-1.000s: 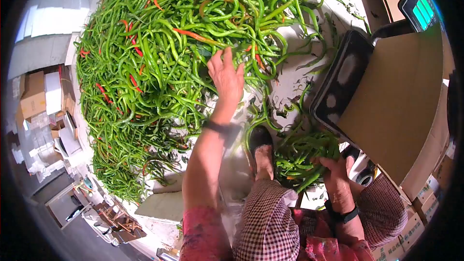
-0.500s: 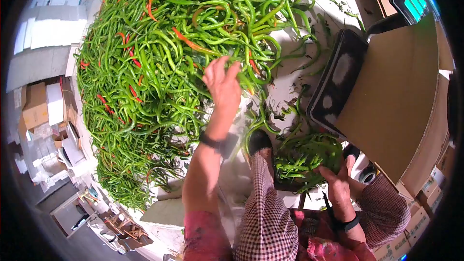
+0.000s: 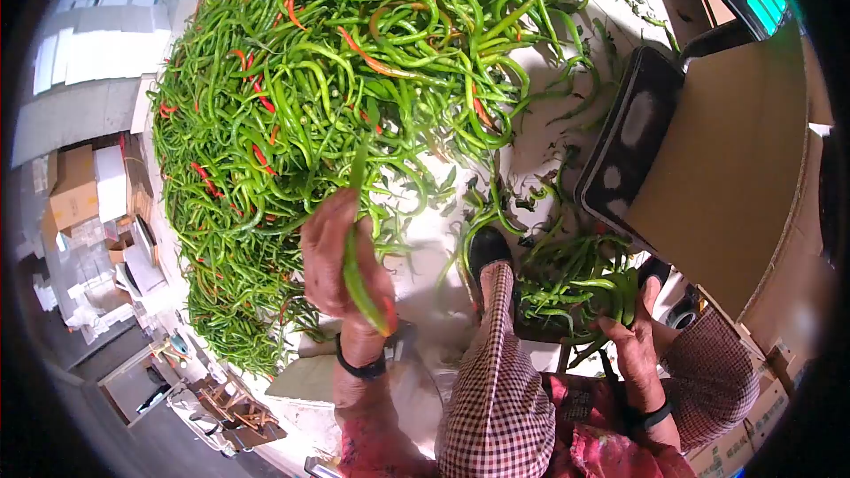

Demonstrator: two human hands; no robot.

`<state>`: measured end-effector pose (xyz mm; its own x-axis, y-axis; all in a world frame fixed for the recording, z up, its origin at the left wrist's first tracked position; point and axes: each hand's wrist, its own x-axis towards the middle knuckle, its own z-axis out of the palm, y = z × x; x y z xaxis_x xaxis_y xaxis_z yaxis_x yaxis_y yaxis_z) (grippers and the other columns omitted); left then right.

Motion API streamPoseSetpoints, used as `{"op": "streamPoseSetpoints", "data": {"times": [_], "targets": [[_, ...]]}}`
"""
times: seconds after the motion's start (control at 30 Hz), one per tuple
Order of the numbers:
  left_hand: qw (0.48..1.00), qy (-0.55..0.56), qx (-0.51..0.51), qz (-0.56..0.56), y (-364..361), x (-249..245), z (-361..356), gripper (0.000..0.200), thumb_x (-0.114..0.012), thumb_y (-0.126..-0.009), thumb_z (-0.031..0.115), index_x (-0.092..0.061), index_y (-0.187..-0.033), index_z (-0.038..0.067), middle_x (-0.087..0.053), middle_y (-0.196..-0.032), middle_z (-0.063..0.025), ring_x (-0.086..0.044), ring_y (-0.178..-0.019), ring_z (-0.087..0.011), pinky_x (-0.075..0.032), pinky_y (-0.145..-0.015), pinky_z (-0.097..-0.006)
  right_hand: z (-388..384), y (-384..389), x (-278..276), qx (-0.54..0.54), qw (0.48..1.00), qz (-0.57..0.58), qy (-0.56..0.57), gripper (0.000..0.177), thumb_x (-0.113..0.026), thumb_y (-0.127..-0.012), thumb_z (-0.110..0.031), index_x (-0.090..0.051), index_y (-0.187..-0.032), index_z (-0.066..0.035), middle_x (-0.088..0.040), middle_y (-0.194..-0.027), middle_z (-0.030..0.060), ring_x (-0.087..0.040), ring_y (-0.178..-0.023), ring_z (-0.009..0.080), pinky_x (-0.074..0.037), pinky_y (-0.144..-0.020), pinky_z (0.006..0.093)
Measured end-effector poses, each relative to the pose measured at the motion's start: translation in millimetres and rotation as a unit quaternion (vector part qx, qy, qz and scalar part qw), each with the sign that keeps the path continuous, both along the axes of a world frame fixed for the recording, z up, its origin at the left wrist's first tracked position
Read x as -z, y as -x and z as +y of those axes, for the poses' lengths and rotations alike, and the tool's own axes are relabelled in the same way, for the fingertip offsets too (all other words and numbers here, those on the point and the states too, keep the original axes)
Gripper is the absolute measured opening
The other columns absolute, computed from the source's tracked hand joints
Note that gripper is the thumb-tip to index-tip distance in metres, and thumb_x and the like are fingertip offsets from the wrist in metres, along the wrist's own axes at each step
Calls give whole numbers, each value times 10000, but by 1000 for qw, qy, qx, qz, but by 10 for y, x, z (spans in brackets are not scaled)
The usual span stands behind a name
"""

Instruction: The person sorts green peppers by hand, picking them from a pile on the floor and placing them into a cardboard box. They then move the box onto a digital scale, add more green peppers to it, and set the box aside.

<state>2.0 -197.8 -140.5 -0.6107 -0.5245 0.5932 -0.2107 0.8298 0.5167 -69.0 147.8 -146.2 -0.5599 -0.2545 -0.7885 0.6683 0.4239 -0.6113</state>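
My left hand (image 3: 341, 257) is raised over the near edge of a large heap of long green chili peppers (image 3: 301, 106), with some red ones mixed in. Its fingers are closed on one green chili pepper (image 3: 356, 279) with a reddish lower end; motion blurs it a little. Beside my knee, my right hand (image 3: 636, 350) is wrapped round a bunch of green chili peppers (image 3: 618, 292). Under and left of that bunch lies a smaller pile of peppers (image 3: 553, 296), and its support is mostly hidden.
A black scale (image 3: 637, 115) with a lit green display (image 3: 765, 2) stands at the right. Next to it is an open cardboard box (image 3: 726, 177). Loose peppers and leaf scraps lie on the white sheet (image 3: 425, 301). My shoe (image 3: 490, 250) rests near them. Stacked boxes stand far left.
My left hand has drawn back from the heap toward me and now holds a chili pepper. The right hand stays by the smaller pile, its bunch showing more clearly.
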Motion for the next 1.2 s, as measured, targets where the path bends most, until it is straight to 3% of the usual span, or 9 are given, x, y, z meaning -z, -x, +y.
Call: {"op": "streamPoseSetpoints", "data": {"times": [0.1, 0.17, 0.27, 0.37, 0.5, 0.63, 0.7, 0.87, 1.2], "targets": [[995, 10, -76, -68, -194, -369, 106, 199, -636, -825, 18, -629, -1011, -53, -676, -972, -193, -648, -877, -338, -527, -790, -412, -42, 39, -84, 18, 999, -7, -28, 496, -609, -763, -116, -507, -1230, 20, -550, -1053, 96, -576, -885, 197, -458, -894, 329], [994, 10, 22, 111, -388, -608, 241, 207, -600, -873, 136, -615, -965, -49, -671, -934, -212, -647, -841, -328, -526, -769, -422, 20, 49, -75, 14, 1000, -5, -12, 502, -604, -766, -107, -500, -1239, 26, -549, -1063, 99, -575, -890, 197, -460, -890, 329], [999, 34, -17, 6, -286, -829, 218, 239, -522, -924, 197, -602, -933, -27, -651, -859, -205, -638, -800, -305, -523, -746, -410, 120, -22, 4, -16, 1000, 9, 8, 505, -591, -773, -84, -489, -1254, 32, -555, -1074, 97, -574, -898, 196, -461, -886, 326], [986, -113, -87, 82, -36, -646, 262, 136, -533, -904, 102, -603, -927, -13, -644, -893, -146, -625, -840, -244, -513, -761, -359, -4, 28, -174, 14, 1000, -10, 9, 463, -571, -782, -55, -510, -1235, 26, -577, -1038, 76, -574, -901, 181, -454, -889, 312], [833, -542, 41, -100, -13, 31, 565, 255, -606, -929, 228, -569, -1052, 7, -632, -966, -112, -626, -909, -224, -504, -867, -372, 64, 2, -245, 23, 1000, -17, 10, 423, -570, -805, -74, -538, -1221, -5, -585, -1006, 53, -570, -904, 161, -450, -873, 295], [726, -449, 302, -424, -76, 1046, 785, 201, -615, -862, 90, -630, -1053, 27, -659, -978, -113, -625, -902, -189, -498, -815, -312, 132, 64, -386, 62, 997, 37, -23, 545, -563, -809, -129, -485, -1337, -21, -589, -982, 22, -543, -845, 148, -454, -805, 301], [851, -403, 134, -309, -147, 1481, 624, 244, -645, -843, 75, -629, -1083, 36, -678, -1002, -139, -669, -902, -257, -528, -811, -348, 257, 87, -441, 38, 998, -26, -35, 848, -548, -818, -48, -102, -1538, -87, -577, -1108, 42, -553, -897, 156, -463, -861, 301], [914, -169, 23, -367, -25, 1727, 189, 317, -677, -765, 21, -650, -1076, 71, -648, -981, -133, -625, -911, -330, -506, -839, -403, 187, 95, -356, 65, 995, -34, -62, 458, -578, -823, -68, -508, -1271, 0, -605, -974, 41, -569, -846, 131, -474, -770, 272], [915, 21, 136, -378, 81, 2036, 551, 205, -679, -738, 93, -659, -941, 107, -572, -904, -60, -536, -905, -276, -437, -779, -401, 73, 147, -237, 13, 998, -36, -47, 338, -582, -835, -93, -553, -1155, 13, -610, -983, 62, -582, -847, 157, -487, -769, 304]]}}
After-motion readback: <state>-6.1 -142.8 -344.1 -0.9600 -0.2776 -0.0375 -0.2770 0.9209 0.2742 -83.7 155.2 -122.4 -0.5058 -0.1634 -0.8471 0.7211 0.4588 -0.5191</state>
